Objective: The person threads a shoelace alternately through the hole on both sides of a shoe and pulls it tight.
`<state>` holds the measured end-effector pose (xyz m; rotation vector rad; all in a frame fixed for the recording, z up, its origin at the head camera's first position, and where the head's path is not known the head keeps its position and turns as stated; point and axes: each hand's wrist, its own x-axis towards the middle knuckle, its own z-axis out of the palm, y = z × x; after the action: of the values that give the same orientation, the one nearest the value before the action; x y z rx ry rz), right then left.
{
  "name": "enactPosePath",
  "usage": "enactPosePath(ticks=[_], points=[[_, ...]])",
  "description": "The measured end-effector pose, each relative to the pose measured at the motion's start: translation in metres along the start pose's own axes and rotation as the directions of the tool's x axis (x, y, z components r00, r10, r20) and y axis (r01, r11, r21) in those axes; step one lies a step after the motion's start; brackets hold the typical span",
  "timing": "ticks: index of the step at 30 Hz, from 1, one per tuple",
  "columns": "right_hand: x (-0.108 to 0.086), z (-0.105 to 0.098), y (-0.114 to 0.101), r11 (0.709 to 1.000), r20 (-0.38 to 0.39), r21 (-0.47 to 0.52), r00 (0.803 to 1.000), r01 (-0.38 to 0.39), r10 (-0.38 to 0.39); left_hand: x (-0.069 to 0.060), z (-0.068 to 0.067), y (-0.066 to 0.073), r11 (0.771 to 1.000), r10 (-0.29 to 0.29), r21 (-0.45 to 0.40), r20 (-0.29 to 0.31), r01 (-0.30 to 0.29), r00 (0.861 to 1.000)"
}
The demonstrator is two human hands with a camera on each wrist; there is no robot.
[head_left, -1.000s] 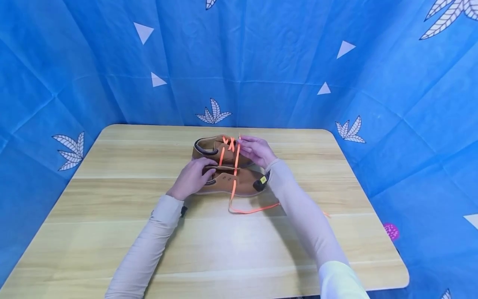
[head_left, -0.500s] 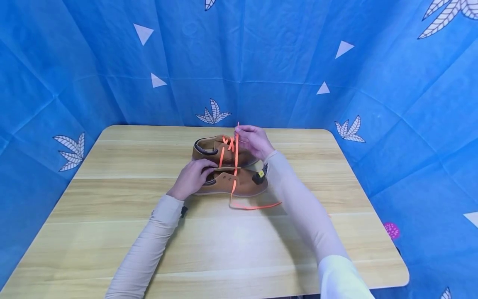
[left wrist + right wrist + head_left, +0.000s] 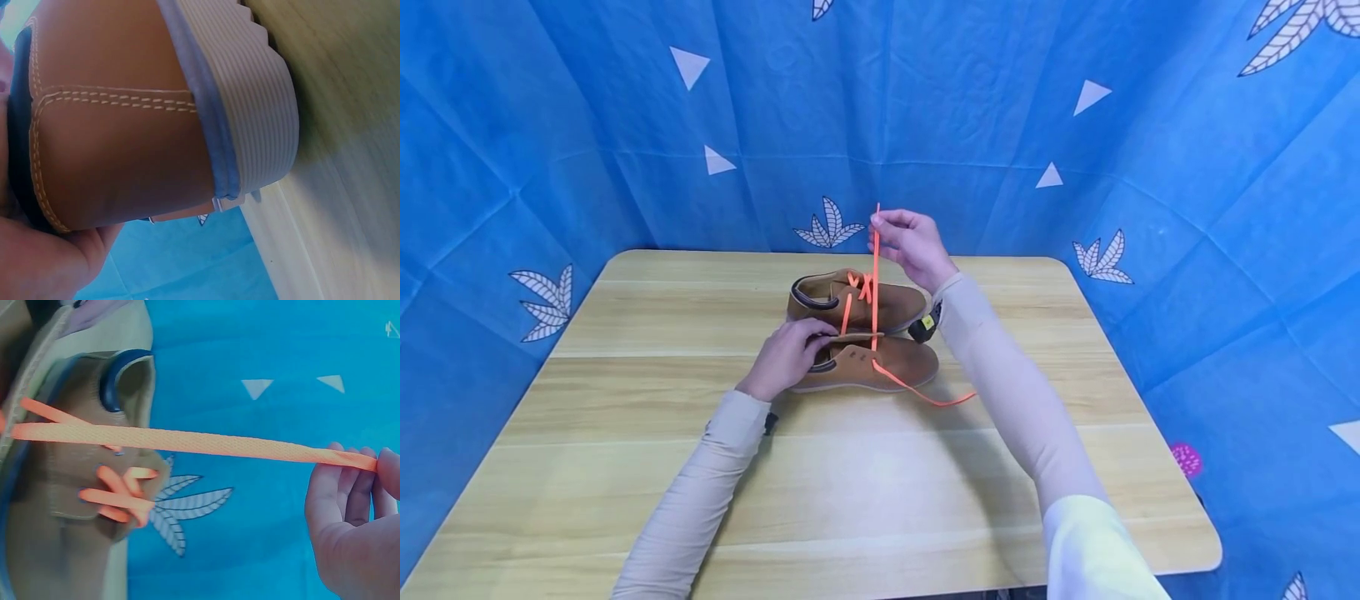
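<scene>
Two brown shoes lie side by side on the table. My left hand (image 3: 782, 358) grips the near shoe (image 3: 902, 360) at its opening, by the raised tongue (image 3: 859, 336). In the left wrist view the shoe's stitched heel (image 3: 119, 150) fills much of the picture, with part of the left hand (image 3: 44, 259) at its collar. My right hand (image 3: 915, 247) pinches an orange shoelace (image 3: 876, 287) close to its end, above the far shoe (image 3: 897, 305). The lace (image 3: 206, 442) runs taut from the near shoe to the right hand (image 3: 350, 540). Its other length trails to the right.
The far shoe has orange lacing (image 3: 865, 287) across its front. A wooden table (image 3: 662, 333) lies beneath, with a blue patterned curtain (image 3: 970, 108) behind it and at both sides. Black cameras sit at the wrists.
My right hand has risen and moved away, drawing a longer stretch of lace up out of the near shoe. The trailing length has shifted toward the shoe. The left hand stays put.
</scene>
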<state>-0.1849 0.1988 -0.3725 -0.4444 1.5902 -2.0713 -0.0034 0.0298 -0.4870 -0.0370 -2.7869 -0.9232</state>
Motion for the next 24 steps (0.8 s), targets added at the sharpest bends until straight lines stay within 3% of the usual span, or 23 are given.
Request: enactPosePath(ticks=[8,13,24], points=[[-0.008,0.011,-0.016,0.995,0.032,-0.05,0.996,0.091,-0.089,-0.001,-0.001,0.0,1.0,-0.011,0.0,0.006,0.011,1.0],[-0.011,0.012,-0.021,0.991,0.04,-0.086,0.994,0.105,-0.102,-0.001,0.0,0.002,1.0,-0.015,-0.007,0.014,0.015,1.0],[-0.015,0.017,-0.036,0.99,0.078,-0.045,0.989,0.132,-0.128,0.001,-0.002,0.001,1.0,-0.018,-0.025,0.021,0.019,1.0]])
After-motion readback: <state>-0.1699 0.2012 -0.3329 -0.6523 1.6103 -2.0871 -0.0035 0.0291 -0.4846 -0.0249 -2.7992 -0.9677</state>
